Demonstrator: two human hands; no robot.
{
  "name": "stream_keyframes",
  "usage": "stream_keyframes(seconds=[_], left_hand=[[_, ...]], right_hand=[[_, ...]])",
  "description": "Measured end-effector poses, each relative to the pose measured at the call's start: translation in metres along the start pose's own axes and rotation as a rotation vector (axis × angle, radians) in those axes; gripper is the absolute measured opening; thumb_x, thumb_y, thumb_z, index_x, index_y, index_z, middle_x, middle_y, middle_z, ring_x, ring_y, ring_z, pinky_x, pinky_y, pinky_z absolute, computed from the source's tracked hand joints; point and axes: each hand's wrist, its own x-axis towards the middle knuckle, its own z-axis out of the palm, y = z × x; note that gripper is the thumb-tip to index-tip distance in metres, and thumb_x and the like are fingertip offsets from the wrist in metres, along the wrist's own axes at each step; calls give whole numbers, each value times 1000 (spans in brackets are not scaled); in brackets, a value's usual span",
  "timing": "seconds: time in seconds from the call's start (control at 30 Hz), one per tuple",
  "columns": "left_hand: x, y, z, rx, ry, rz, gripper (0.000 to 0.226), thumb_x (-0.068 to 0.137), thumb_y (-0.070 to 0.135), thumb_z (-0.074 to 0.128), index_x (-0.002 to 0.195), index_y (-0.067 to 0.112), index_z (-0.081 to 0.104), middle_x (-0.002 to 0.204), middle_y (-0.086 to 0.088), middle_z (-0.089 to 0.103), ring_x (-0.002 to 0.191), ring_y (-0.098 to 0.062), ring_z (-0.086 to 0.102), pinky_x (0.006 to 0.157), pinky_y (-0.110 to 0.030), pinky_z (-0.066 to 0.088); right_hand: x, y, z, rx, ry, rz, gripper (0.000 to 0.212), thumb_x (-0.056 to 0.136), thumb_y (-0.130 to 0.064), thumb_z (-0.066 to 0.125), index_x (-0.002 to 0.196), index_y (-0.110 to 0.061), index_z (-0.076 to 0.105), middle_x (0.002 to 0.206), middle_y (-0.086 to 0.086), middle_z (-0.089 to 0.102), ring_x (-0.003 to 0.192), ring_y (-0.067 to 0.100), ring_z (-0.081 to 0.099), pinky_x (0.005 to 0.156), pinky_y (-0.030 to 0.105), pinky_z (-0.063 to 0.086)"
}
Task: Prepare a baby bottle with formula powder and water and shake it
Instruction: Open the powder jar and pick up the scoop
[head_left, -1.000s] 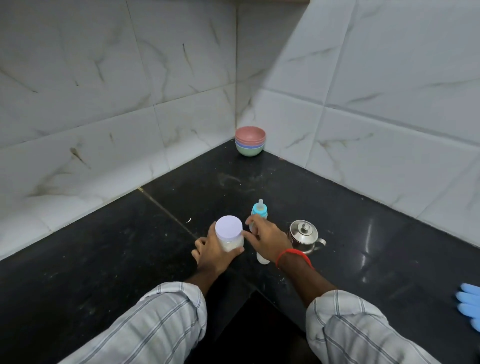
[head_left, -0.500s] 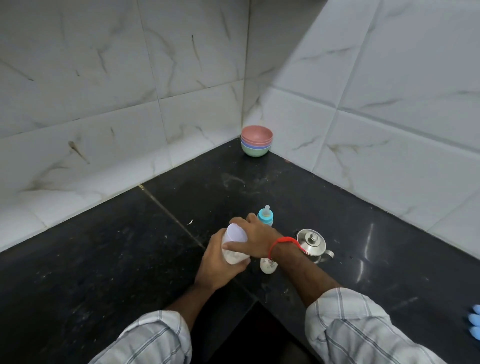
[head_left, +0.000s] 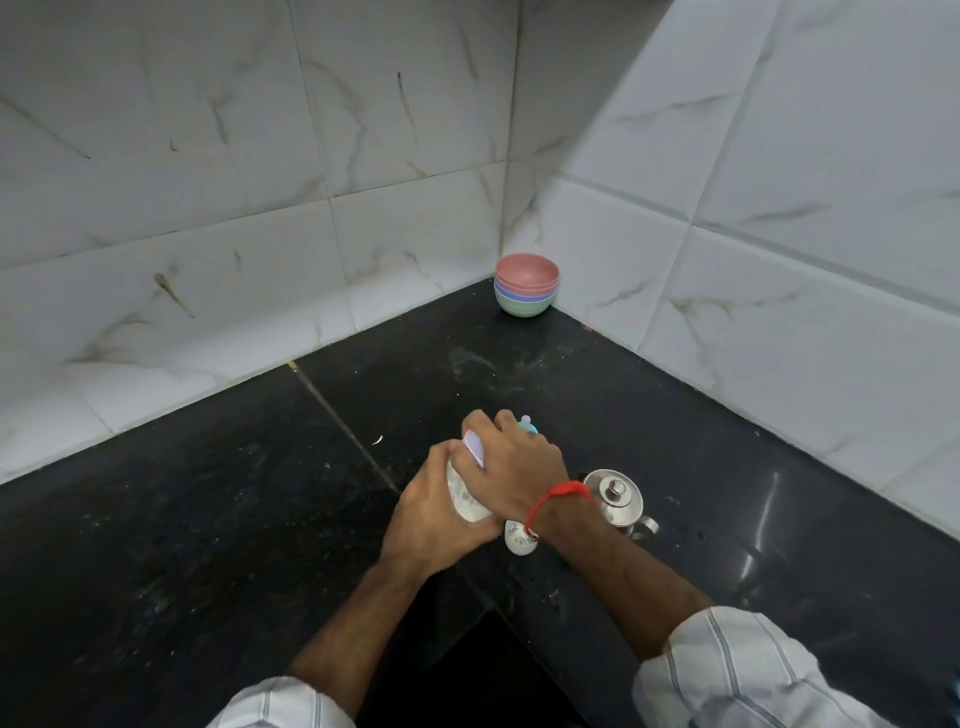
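A clear jar of white formula powder (head_left: 464, 500) with a lilac lid (head_left: 475, 447) is held above the black counter (head_left: 208, 519). My left hand (head_left: 431, 525) grips the jar's body from the left. My right hand (head_left: 511, 467) curls over the lid from above. Behind my right hand stands the baby bottle: its blue teat cap (head_left: 527, 425) shows past my knuckles and its white base (head_left: 518, 540) shows under my wrist. A red thread is tied round my right wrist.
A small steel pot with a knobbed lid (head_left: 615, 501) stands just right of the bottle. Stacked pastel bowls (head_left: 525, 292) sit in the far corner where the white tiled walls meet. The counter has an inner corner edge near my arms (head_left: 488, 608).
My right hand left the bottle and moved left onto the jar's lid. My left hand lifted and tilted the jar. The camera tilted down slightly.
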Motion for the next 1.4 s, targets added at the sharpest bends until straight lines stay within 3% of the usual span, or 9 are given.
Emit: stream_keyframes(seconds=[0.13,0.3,0.4,0.5,0.63,0.77,0.9,1.17,1.4], left_hand=[[-2,-2,-8,-70,-72,25,77,57,42,91,122,33,50,107,14,71,98,-4,70,82,-33,60],[-8,0,-12,-201,-209,71,83,67,43,88,138,33,48,125,14,68,120,-11,65,100,-39,54],[-9,0,-13,-196,-150,62,88,63,48,90,138,35,45,127,12,67,120,-11,64,97,-36,56],[-11,-7,-21,-97,-132,45,94,58,51,91,138,36,43,127,16,64,116,-6,64,94,-36,58],[-16,-12,-21,-27,-169,19,97,56,47,92,138,43,40,128,20,62,117,-2,62,93,-34,58],[-19,-18,-18,-28,-170,-1,99,55,45,94,138,46,40,128,24,61,118,-2,62,95,-37,57],[-20,-22,-21,-22,-163,-10,99,55,48,94,137,50,37,129,24,59,118,-3,61,95,-38,57],[-21,-45,-30,4,-154,-44,100,53,54,93,136,51,38,131,22,57,122,-6,57,99,-40,54],[-22,-74,-28,-99,145,-265,103,48,54,92,133,44,34,132,8,57,123,-16,55,101,-38,50]], right_hand=[[-5,10,5,-5,306,-240,36,91,-55,47,90,-29,71,83,-7,63,59,20,60,53,23,32],[4,34,-24,205,-72,-602,37,95,-51,47,118,-30,67,107,-9,59,84,12,61,71,31,50],[10,37,-46,528,-406,-550,54,91,-32,62,143,-35,51,135,-5,45,126,11,49,107,31,43],[9,36,-56,776,-560,-356,78,90,-35,66,157,-43,25,149,-11,28,134,0,36,115,27,37],[8,25,-51,162,-490,-158,71,84,-79,56,146,-49,37,143,-8,49,131,20,52,108,46,46],[4,22,-48,395,-688,-288,83,87,-25,71,155,-44,26,150,1,41,136,23,40,110,42,41],[1,19,-43,247,-624,-187,81,89,-53,71,155,-40,28,147,0,42,136,24,42,111,42,42],[-4,34,-43,587,-490,-265,65,79,-13,83,130,-24,44,129,-5,50,116,12,54,95,23,52],[-27,53,15,333,-397,-73,58,74,-62,81,103,-30,42,127,-3,60,114,21,59,93,34,54]])
